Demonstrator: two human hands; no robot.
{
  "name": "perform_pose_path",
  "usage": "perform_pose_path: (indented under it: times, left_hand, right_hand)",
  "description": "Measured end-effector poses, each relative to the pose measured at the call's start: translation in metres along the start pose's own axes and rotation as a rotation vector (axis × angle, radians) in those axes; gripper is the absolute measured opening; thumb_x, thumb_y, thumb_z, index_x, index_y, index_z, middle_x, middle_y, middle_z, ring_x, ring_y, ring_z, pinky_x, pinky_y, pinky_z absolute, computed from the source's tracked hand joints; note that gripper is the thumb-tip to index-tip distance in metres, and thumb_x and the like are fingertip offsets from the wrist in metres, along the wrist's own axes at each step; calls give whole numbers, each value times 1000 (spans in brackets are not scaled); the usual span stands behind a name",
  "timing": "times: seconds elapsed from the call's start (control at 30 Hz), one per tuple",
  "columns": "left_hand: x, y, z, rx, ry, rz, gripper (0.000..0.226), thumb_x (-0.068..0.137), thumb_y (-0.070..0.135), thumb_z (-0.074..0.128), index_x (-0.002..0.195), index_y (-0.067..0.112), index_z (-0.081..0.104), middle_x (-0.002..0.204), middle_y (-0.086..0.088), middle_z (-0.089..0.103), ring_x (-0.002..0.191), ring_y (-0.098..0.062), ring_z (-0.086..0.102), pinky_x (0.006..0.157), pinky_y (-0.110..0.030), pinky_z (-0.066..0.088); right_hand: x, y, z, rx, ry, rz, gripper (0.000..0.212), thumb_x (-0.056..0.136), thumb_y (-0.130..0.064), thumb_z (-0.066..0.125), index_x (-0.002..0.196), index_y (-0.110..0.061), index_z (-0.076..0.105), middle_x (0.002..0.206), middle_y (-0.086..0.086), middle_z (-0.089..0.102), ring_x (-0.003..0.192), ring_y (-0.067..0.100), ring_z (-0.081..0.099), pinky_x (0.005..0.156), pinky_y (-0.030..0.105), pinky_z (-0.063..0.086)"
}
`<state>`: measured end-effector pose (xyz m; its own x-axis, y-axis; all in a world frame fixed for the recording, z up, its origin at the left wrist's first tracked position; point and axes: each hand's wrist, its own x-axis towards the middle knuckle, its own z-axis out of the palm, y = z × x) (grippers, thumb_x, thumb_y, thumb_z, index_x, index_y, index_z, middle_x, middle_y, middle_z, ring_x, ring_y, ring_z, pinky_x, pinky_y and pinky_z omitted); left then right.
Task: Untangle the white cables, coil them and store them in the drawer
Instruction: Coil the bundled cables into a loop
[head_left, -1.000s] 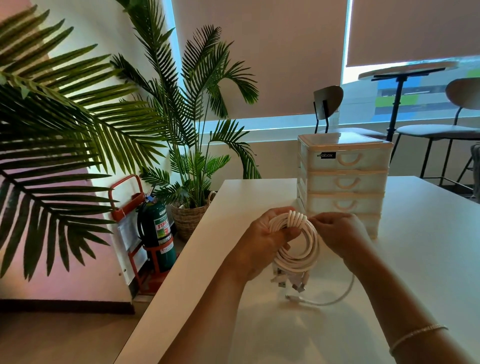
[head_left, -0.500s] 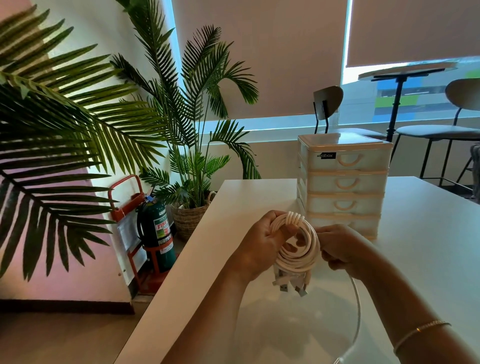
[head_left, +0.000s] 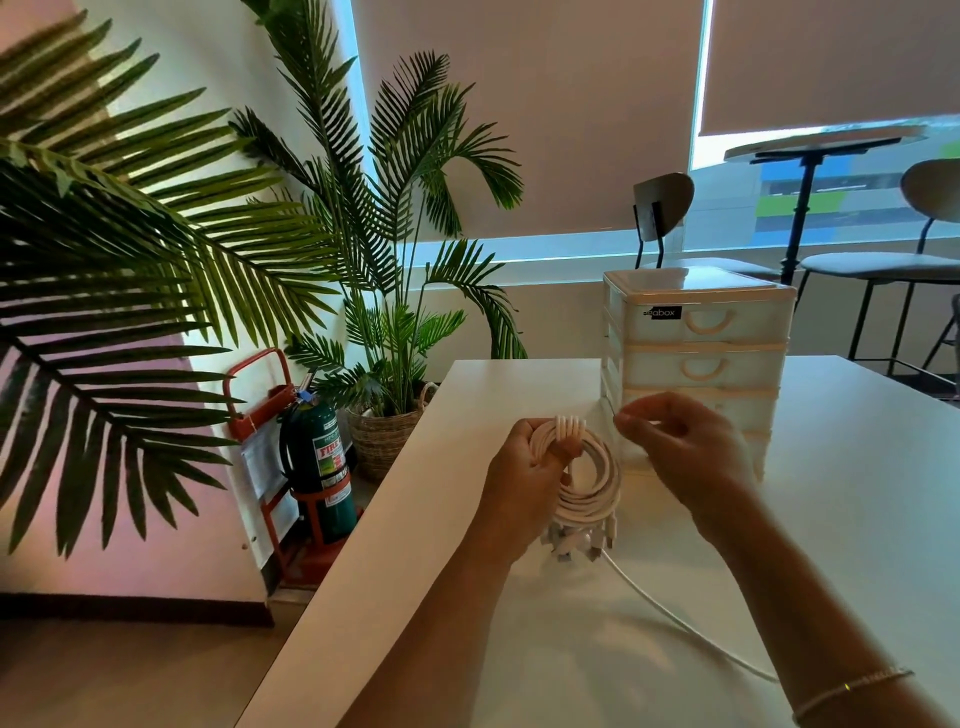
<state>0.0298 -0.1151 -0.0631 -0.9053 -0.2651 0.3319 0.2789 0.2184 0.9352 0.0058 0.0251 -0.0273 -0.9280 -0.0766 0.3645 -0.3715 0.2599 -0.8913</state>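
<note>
Holding the bundle of thin white cables (head_left: 582, 478) wound into a round coil, the left hand (head_left: 524, 467) has its fingers curled through the top of the loops with the thumb pressed over them, so several turns ride side by side across the fingers just above the white tabletop (head_left: 857, 467). The right hand (head_left: 680, 447) is raised beside the coil, thumb and forefinger pinched together on what looks like a fine strand, the other fingers loosely spread; whether that strand is the loose cable tail (head_left: 675, 623) I cannot tell, since the line between them is not clear.

The coil looks light and soft — springy enough, I judge, to fan open if the thumb lets go. The best hold is probably where the left hand already has it, clamping all turns at one spot. The small plugs (head_left: 576, 548) hanging in a cluster at the bottom look rigid and could snag on a drawer lip. The tail trailing across the table toward the right forearm has yet to be wound in.

Just behind the hands stands the pale translucent plastic drawer unit (head_left: 696, 353) with curved handles, all visible drawers closed — one must be pulled out before the coil can go in, and the lower drawers are partly hidden by the right hand. Off the table's left edge are potted palm plants (head_left: 384, 291) and a green fire extinguisher (head_left: 324, 457) in a red stand, well apart and no obstacle. Chairs (head_left: 660, 208) stand beyond.
</note>
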Motion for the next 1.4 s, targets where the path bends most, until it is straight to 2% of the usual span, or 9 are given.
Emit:
perform_pose_path:
  times: [0.17, 0.3, 0.4, 0.73, 0.9, 1.03, 1.17, 1.3, 1.4]
  left_hand:
    - [0, -2, 0, 77, 47, 39, 21, 92, 30, 53, 111, 21, 50, 94, 4, 62, 77, -8, 59, 68, -22, 49]
    - [0, -3, 1, 103, 127, 42, 22, 92, 30, 53, 111, 19, 50, 99, 2, 63, 89, -14, 62, 74, -23, 50]
    - [2, -4, 1, 94, 162, 42, 18, 91, 29, 55, 107, 22, 50, 99, 3, 63, 91, -14, 62, 77, -26, 51]
    - [2, -4, 3, -111, 70, 29, 11, 91, 24, 56, 99, 29, 50, 96, 4, 63, 89, -13, 62, 77, -26, 53]
    - [4, 0, -2, -253, -46, -22, 27, 77, 37, 61, 101, 32, 50, 102, 0, 63, 92, -13, 62, 76, -24, 53]
    - [6, -3, -7, -403, -143, -120, 53, 75, 34, 62, 123, 15, 48, 112, -11, 63, 102, -23, 63, 85, -32, 53]
    - [7, -3, -7, -413, -162, -147, 42, 84, 10, 60, 124, 8, 50, 113, -16, 63, 103, -26, 63, 87, -33, 51]
    - [6, 1, -8, -375, -194, -106, 15, 86, 1, 57, 94, 9, 67, 85, -7, 71, 79, -18, 67, 75, -26, 54]
    - [4, 6, -7, -398, -203, -112, 19, 80, 22, 61, 90, 8, 68, 81, -8, 69, 74, -17, 65, 73, -28, 52]
  right_hand:
    - [-11, -2, 16, -496, -18, -321, 7, 78, -28, 70, 84, -28, 74, 101, -7, 56, 98, 9, 45, 74, 24, 34]
    - [-19, -5, 24, -685, -80, -305, 18, 85, -29, 62, 95, -21, 74, 124, 0, 53, 114, 15, 41, 81, 30, 46]
    - [-20, -5, 29, -743, -167, -239, 26, 93, -32, 48, 106, -23, 69, 130, -1, 48, 119, 16, 37, 90, 30, 41]
    - [-18, -4, 27, -448, -136, -123, 14, 81, -29, 64, 84, -22, 75, 128, -4, 49, 113, 13, 47, 91, 24, 37]
    - [-17, -7, 27, -151, -133, -13, 21, 76, -20, 70, 55, -20, 68, 89, -7, 60, 93, 14, 58, 83, 36, 51]
    - [-15, -6, 23, -71, -169, 24, 20, 76, -15, 73, 60, -8, 64, 68, 1, 64, 67, 17, 61, 67, 37, 53]
    - [-13, -7, 17, -192, -139, -59, 14, 74, -15, 74, 63, -20, 69, 96, -3, 64, 84, 16, 61, 79, 36, 52]
    - [-13, -6, 20, -416, -110, -147, 11, 79, -16, 69, 89, -16, 75, 116, -6, 58, 88, 6, 50, 77, 15, 36]
    - [-14, -4, 21, -440, -91, -233, 12, 81, -10, 66, 88, -12, 75, 117, -3, 59, 85, 5, 47, 64, 4, 32]
